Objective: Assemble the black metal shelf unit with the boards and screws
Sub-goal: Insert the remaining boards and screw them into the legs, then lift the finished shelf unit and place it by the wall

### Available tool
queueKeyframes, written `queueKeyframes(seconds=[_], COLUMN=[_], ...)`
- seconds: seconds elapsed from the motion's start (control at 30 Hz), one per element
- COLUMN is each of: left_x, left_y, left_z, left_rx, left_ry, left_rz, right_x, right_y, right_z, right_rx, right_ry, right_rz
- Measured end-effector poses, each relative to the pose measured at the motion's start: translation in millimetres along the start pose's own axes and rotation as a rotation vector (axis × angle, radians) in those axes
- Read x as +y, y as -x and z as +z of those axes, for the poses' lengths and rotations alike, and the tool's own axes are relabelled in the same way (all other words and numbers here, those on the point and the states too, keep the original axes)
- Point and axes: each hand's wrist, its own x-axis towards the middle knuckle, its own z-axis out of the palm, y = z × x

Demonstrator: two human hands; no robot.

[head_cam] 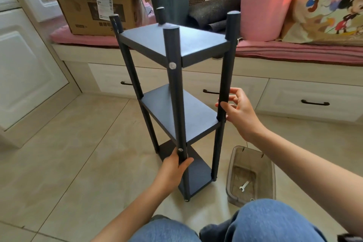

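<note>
Shelf unit point(176, 84) upright, both hands point(174, 167) curled round its posts.

This is a room in a home, with a window seat point(294, 51) that has pink cushions and drawers point(312, 100), cardboard boxes point(94, 6), a pink bucket point(269, 2) and a cartoon mouse bag point(334, 6).
</note>
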Motion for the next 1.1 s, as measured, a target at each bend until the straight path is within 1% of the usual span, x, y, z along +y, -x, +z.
queueKeyframes(seconds=[0.2,0.47,0.53,0.63,0.67,0.77,0.83,0.9,0.97,1.1], left_x=[-1,4,9,23,31,66,97,129,155,193], left_y=[0,2,5,10,12,10,1,-11,-26,-57], left_z=[4,-3,-12,-34,-43,-70,-86,-100,-110,-119], left_rx=[-0.093,-0.108,-0.093,-0.023,0.006,0.105,0.154,0.155,0.138,0.062], left_ry=[-0.054,-0.086,-0.128,-0.232,-0.218,-0.008,0.202,0.467,0.715,1.048], left_rz=[-0.015,-0.01,0.012,0.062,0.076,0.08,0.033,0.011,0.034,0.111], right_x=[9,14,14,11,9,6,6,7,8,13], right_y=[7,4,-2,-12,-16,-27,-36,-45,-56,-83], right_z=[-14,-20,-20,-20,-20,-20,-21,-21,-20,-20], right_rx=[-0.041,-0.061,-0.068,-0.04,-0.024,0.02,0.031,0.034,0.035,0.033], right_ry=[0.055,0.21,0.256,0.309,0.327,0.347,0.343,0.338,0.35,0.354], right_rz=[0.037,-0.001,0.0,0.017,0.021,0.037,0.056,0.065,0.073,0.076])
